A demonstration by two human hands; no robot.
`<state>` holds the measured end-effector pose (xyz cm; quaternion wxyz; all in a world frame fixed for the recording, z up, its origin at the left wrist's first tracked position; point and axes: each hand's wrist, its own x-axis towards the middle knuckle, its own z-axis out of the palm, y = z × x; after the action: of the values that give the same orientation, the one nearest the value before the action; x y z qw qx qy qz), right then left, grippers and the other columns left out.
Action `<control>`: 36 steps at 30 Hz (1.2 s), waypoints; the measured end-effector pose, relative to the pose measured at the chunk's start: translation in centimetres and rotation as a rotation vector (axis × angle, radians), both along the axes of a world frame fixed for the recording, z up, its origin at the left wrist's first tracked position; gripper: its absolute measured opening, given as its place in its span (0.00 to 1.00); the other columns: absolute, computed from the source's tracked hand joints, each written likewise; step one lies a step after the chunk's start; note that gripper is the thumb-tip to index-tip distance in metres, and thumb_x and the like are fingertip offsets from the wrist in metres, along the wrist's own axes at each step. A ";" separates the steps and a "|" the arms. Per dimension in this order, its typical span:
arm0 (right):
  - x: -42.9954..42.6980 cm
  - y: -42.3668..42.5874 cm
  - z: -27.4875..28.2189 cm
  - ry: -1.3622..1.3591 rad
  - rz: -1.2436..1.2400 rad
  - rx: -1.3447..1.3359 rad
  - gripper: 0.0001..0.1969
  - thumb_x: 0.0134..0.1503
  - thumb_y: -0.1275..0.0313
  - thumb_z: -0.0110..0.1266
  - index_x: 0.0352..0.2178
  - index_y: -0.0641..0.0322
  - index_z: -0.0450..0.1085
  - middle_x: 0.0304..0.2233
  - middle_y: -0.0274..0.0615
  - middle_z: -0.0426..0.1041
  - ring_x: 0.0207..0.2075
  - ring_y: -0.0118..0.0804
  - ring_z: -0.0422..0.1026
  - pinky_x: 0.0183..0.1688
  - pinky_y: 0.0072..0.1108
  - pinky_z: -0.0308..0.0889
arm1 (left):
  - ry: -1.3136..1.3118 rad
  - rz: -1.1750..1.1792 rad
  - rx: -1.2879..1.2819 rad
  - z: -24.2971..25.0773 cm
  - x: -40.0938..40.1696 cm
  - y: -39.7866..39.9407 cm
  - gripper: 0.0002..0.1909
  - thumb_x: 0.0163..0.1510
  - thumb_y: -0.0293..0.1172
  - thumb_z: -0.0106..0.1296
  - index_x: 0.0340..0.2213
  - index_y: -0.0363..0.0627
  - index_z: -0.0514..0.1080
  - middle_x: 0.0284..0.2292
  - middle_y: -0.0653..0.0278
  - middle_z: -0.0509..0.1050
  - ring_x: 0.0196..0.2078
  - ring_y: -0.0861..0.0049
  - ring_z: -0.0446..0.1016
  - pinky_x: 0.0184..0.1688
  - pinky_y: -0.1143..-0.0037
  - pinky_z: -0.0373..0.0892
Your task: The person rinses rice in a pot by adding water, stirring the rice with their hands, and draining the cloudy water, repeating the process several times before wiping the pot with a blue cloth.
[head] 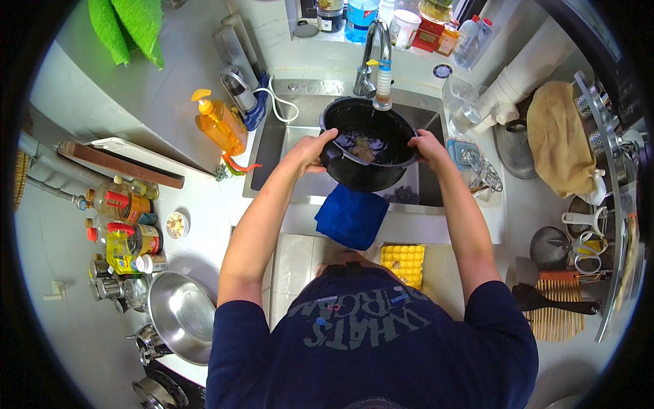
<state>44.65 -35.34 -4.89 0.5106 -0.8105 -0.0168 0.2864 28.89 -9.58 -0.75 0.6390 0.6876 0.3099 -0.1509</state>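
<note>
Both hands grip a black cooking pot (365,171) above the stainless steel sink (296,138). My left hand (310,149) has its thumb over the left rim. At the opposite side, my right hand (429,146) pinches the rim near the handle. The chrome faucet (378,36) reaches over the pot's far edge, its white and blue extension nozzle (383,87) pointing down inside. A thin stream of water seems to fall from it. Some water and a brownish clump (363,148) lie at the bottom of the pot. A blue cloth (352,214) hangs over the counter edge below.
An orange soap pump bottle (221,125) stands left of the sink, near red and green peppers (240,167). Bottles of condiments (122,202) and a large steel bowl (184,312) line the left counter. On the right are a clear plastic pitcher (462,105) and a wall rack (621,214) with utensils.
</note>
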 end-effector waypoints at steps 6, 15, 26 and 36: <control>0.3 -0.3 -1.0 0.013 0.027 0.033 0.13 0.42 0.73 0.47 0.33 0.62 0.62 0.29 0.40 0.67 0.30 0.38 0.68 0.30 0.33 0.67 | -0.010 0.014 -0.003 -0.5 -0.3 0.0 0.34 0.40 0.61 0.48 0.29 0.34 0.69 0.22 0.57 0.71 0.21 0.75 0.71 0.23 0.79 0.72; -2.7 -1.0 0.5 -0.007 -0.008 0.010 0.12 0.42 0.75 0.47 0.33 0.60 0.63 0.26 0.36 0.66 0.28 0.31 0.68 0.25 0.27 0.67 | -0.021 0.006 -0.051 0.0 -2.4 -0.8 0.30 0.42 0.57 0.48 0.29 0.37 0.70 0.25 0.58 0.72 0.25 0.73 0.72 0.29 0.76 0.71; -9.0 -3.6 -2.4 -0.453 0.065 0.015 0.17 0.41 0.75 0.47 0.36 0.68 0.61 0.31 0.48 0.68 0.33 0.39 0.68 0.38 0.23 0.61 | -0.194 0.208 -0.151 -3.9 -11.1 -3.6 0.20 0.45 0.44 0.51 0.28 0.35 0.70 0.22 0.65 0.72 0.22 0.84 0.70 0.26 0.84 0.66; -13.2 -3.7 -2.4 -0.429 0.037 -0.149 0.21 0.41 0.76 0.47 0.41 0.65 0.59 0.36 0.51 0.68 0.41 0.48 0.66 0.44 0.27 0.60 | -0.305 0.172 0.096 -7.4 -14.4 -4.6 0.21 0.41 0.44 0.49 0.25 0.33 0.71 0.20 0.59 0.72 0.23 0.72 0.70 0.30 0.76 0.64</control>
<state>31.47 -39.05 -7.28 0.4288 -0.8879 -0.1186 0.1172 14.46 -14.18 -8.10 0.6556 0.7031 0.2742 0.0254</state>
